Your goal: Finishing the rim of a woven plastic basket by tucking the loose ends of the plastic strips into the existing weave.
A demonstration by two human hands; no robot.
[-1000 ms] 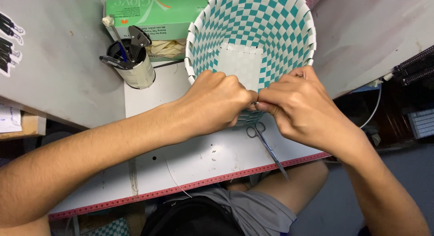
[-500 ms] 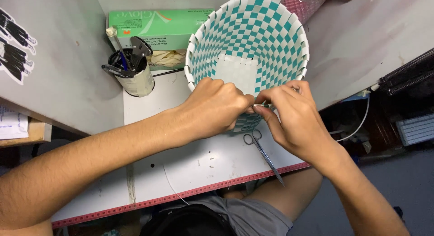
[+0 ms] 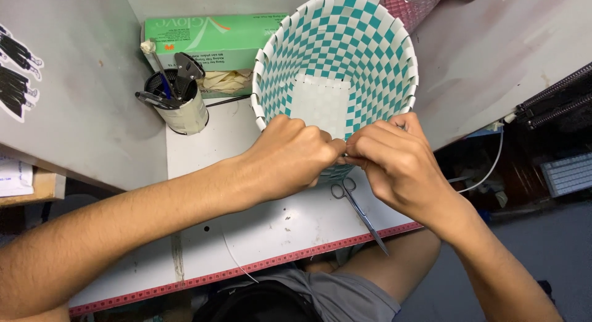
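A round basket [image 3: 370,57] woven from teal and white strips stands on the white table [image 3: 277,223], with a plain white woven bottom inside. My left hand [image 3: 293,155] and my right hand [image 3: 398,158] meet at the basket's near rim. Both are closed, fingertips pinching the rim strips where the hands touch. The exact strip between the fingers is hidden by my knuckles.
Small scissors [image 3: 357,208] lie on the table just below my hands. A tin can with pens and pliers [image 3: 176,103] stands at the left, a green glove box [image 3: 216,41] behind it. A red ruler strip [image 3: 246,271] edges the table front. Grey partition walls stand on both sides.
The view has shifted so the basket sits higher and more central. My hands stay joined at the near rim, with only slight finger movement.
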